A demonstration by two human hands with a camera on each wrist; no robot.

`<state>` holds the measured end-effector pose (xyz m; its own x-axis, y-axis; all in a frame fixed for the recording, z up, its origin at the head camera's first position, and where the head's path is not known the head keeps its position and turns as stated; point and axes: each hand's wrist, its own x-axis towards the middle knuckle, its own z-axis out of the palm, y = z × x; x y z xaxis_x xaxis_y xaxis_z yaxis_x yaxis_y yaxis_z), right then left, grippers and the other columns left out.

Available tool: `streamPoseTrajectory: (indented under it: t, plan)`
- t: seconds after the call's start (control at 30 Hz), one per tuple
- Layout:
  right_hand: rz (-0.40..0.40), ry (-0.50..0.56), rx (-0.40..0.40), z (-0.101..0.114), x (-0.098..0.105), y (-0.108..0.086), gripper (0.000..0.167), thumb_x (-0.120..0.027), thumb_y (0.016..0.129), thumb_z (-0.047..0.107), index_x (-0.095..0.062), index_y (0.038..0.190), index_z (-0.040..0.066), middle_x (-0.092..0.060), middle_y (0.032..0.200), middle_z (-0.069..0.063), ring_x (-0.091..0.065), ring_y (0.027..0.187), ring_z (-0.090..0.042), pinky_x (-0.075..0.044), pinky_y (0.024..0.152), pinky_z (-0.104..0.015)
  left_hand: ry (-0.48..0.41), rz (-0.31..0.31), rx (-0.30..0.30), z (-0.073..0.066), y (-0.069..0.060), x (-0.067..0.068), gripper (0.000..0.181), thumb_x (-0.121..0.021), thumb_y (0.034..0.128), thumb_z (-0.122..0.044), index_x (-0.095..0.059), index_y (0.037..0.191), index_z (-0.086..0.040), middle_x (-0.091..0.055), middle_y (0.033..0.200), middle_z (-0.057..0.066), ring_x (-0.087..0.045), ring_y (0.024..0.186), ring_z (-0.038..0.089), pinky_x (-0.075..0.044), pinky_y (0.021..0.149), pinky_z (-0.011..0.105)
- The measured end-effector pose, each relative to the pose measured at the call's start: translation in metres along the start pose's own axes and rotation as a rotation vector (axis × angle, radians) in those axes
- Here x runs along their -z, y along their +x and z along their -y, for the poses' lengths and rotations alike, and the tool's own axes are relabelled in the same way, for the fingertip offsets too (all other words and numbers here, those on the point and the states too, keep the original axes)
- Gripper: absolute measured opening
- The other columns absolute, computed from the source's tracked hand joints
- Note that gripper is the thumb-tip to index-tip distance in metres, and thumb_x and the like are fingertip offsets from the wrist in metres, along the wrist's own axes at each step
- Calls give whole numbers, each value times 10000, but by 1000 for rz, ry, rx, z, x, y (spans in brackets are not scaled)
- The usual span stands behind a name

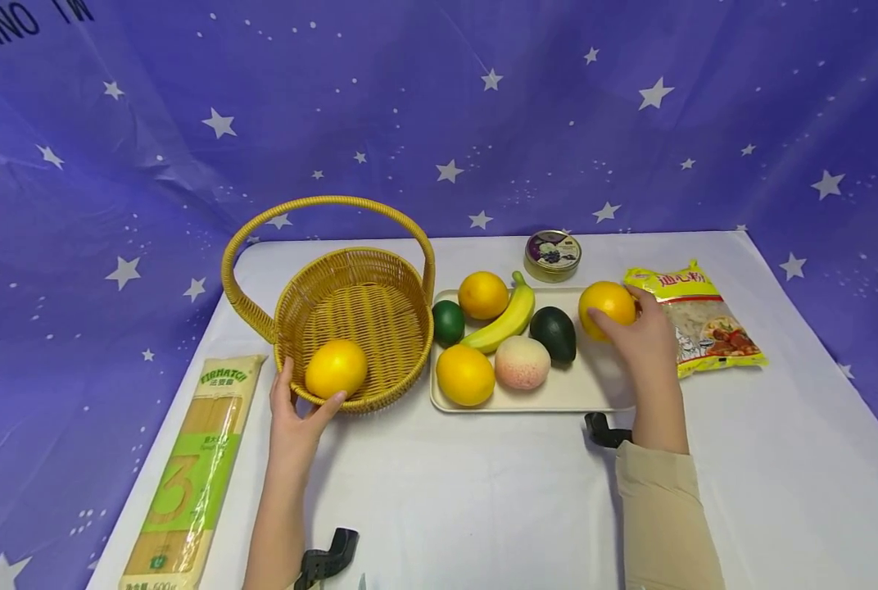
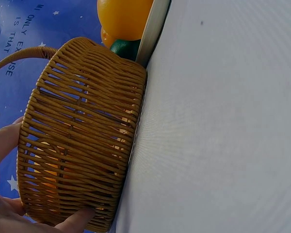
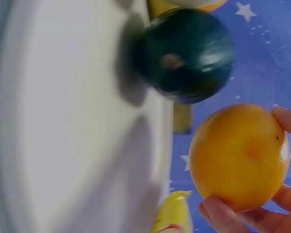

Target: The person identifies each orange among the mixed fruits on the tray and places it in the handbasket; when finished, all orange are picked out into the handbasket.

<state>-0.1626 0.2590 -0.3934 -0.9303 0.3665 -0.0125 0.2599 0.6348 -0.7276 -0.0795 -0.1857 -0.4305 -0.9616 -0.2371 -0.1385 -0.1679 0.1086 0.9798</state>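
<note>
My left hand (image 1: 296,414) grips the near-left rim of a round wicker basket (image 1: 415,319) with a tall arched handle. In the left wrist view its fingers lie against the woven side of the basket (image 2: 82,131). An orange (image 1: 337,368) sits inside the basket by that rim. My right hand (image 1: 644,332) pinches another orange (image 3: 240,158) between thumb and fingers, lifted over the right end of a cream tray (image 1: 535,402). On the tray lie a banana (image 1: 504,325), a dark avocado (image 1: 553,335), a peach (image 1: 522,363), two oranges (image 1: 465,375) and a green fruit (image 1: 449,323).
A round tin (image 1: 552,256) stands behind the tray. To the right lies a yellow plastic food bag (image 1: 704,319), close to my right hand. A long pasta packet (image 1: 192,471) lies left of the basket. Behind the white table (image 1: 476,500) hangs a starry purple cloth (image 1: 409,106).
</note>
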Motion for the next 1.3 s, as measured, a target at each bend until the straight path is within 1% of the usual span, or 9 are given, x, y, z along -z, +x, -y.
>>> streamPoseTrajectory:
  t: [0.2, 0.33, 0.5, 0.6, 0.7, 0.97, 1.07, 1.17, 1.3]
  plan:
    - [-43, 50, 35, 19, 7, -9, 865, -672, 825, 551, -353, 1500, 115, -437, 1436, -185, -425, 1247, -404, -341, 1016, -573, 6, -1, 3, 0, 0, 0, 992, -738, 865, -135, -46, 1567, -250, 86, 1593, 7, -25, 1449, 216, -260, 1124, 445]
    - [-54, 95, 70, 32, 7, -16, 864, -690, 806, 569, -382, 1488, 137, -456, 1420, -157, -476, 1182, -379, -401, 987, -531, 0, -4, -3, 1, -1, 0, 990, -738, 865, -131, -49, 1567, -247, 64, 1594, 6, -33, 1450, 214, -258, 1125, 441]
    - [-14, 145, 98, 50, 0, -25, 876, -685, 792, 609, -385, 1488, 170, -457, 1416, -119, -509, 1055, -336, -465, 885, -437, -4, -7, 1, 1, -2, 1, 993, -743, 861, -134, -54, 1566, -251, 46, 1594, 3, -40, 1449, 204, -259, 1129, 426]
    - [7, 170, 143, 60, -7, -31, 849, -699, 798, 582, -405, 1476, 165, -469, 1396, -121, -506, 1028, -332, -463, 850, -414, -1, -9, 9, 1, -1, 0, 997, -750, 855, -135, -61, 1567, -246, 35, 1595, 7, -54, 1449, 210, -268, 1126, 420]
    - [26, 184, 199, 67, -18, -36, 806, -717, 810, 534, -425, 1463, 163, -485, 1374, -126, -512, 1026, -337, -467, 851, -422, 0, -9, 11, 1, -1, 1, 999, -753, 853, -135, -63, 1568, -238, 31, 1596, 8, -68, 1449, 218, -276, 1122, 419]
    - [171, 266, 277, 91, -46, -50, 748, -775, 793, 437, -461, 1432, 209, -486, 1382, -59, -554, 989, -311, -484, 862, -423, 12, -2, 2, 0, 0, 0, 1005, -760, 850, -171, -61, 1568, -243, 29, 1595, 4, -71, 1446, 211, -283, 1119, 419]
    - [212, 276, 289, 100, -55, -57, 753, -782, 782, 448, -465, 1428, 228, -489, 1384, -21, -542, 1031, -294, -472, 886, -428, 25, 1, 4, 0, -1, 0, 1009, -763, 848, -202, -56, 1567, -255, 36, 1594, -7, -61, 1446, 195, -288, 1118, 412]
    - [253, 285, 299, 110, -65, -63, 749, -781, 774, 471, -472, 1421, 257, -514, 1342, -2, -525, 1062, -265, -471, 884, -436, 25, 3, 6, -1, -1, 0, 1008, -762, 849, -210, -56, 1566, -267, 38, 1593, -15, -57, 1445, 185, -291, 1117, 404]
    - [328, 328, 331, 124, -79, -68, 737, -782, 766, 485, -479, 1408, 286, -540, 1285, 9, -533, 1055, -236, -484, 870, -431, 20, 0, 2, -1, -1, 0, 1008, -764, 846, -198, -61, 1565, -266, 36, 1593, -13, -64, 1444, 188, -292, 1116, 405]
